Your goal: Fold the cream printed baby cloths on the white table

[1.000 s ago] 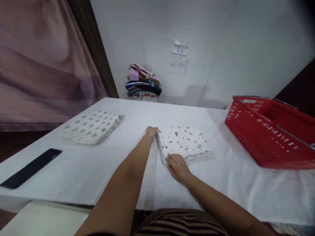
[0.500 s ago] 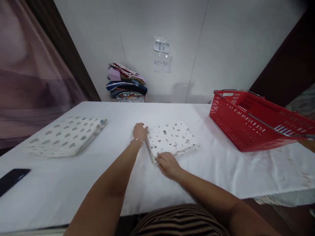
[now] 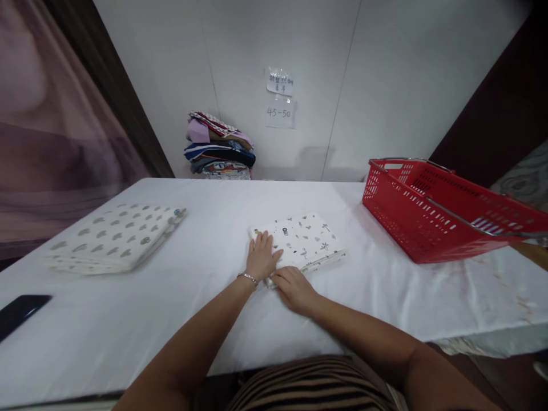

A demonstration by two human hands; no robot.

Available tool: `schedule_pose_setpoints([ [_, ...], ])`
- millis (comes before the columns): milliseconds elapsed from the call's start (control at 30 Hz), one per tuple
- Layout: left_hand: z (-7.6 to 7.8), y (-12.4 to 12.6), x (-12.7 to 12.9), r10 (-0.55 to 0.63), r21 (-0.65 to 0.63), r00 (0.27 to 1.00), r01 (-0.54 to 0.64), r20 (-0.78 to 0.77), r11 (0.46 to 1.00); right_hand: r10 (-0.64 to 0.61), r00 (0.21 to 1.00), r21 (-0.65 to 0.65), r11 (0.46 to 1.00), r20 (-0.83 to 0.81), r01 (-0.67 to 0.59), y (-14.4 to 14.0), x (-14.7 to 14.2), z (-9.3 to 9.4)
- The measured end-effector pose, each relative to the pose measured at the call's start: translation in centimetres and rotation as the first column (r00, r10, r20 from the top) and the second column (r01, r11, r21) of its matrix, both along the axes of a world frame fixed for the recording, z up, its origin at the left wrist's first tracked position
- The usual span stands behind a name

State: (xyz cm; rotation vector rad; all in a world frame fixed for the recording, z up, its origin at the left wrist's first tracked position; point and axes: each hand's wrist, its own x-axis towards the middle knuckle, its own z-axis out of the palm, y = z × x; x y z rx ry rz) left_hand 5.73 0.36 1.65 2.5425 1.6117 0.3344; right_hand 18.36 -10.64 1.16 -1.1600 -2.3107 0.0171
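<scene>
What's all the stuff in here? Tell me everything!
Table: one, white cover, centre
Printed cloth: one, white, mid-table
Second cloth: one, cream, table's left
Flat object: one, black, table's left edge
Basket: one, red, table's right
Wall: one, pale, behind
Cloth pile: one, mixed, by wall
Signs: two, white, on wall
Curtain: one, pinkish, far left
Striped top: one, brown and black, bottom
Bracelet: one, silvery, left wrist
Left hand: one, on printed cloth
Right hand: one, at printed cloth's near corner

The folded bundle (image 3: 306, 235) looks like matt cloth, the tablecloth (image 3: 299, 195) smooth with a soft sheen, the basket (image 3: 396, 214) plastic with shiny metal handles (image 3: 499, 233), the black slab (image 3: 21, 314) glossy.
</scene>
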Motion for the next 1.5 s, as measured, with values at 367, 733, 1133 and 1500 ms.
schedule_pose_setpoints([
  [367,-0.3,0.1,0.0,0.018,0.018,1.0,-0.018,-0.016,1.0,-0.326,0.944,-0.214,0.92,0.05,0.329,7.5,7.9,5.1],
  [733,-0.3,-0.1,0.1,0.045,0.014,0.999,-0.044,-0.022,0.999,-0.438,0.795,-0.444,0.665,0.419,0.601,9.7,12.8,2.1],
  [1133,-0.4,-0.5,0.0,0.038,0.04,0.998,-0.036,-0.052,0.999,-0.436,0.816,-0.407,0.714,0.379,0.57,15.8,13.0,0.7],
  [1500,-0.1,-0.7,0.0,0.111,-0.001,0.992,-0.111,0.059,0.994,-0.595,0.804,-0.676,0.595,-0.007,0.434,15.0,15.1,2.9],
])
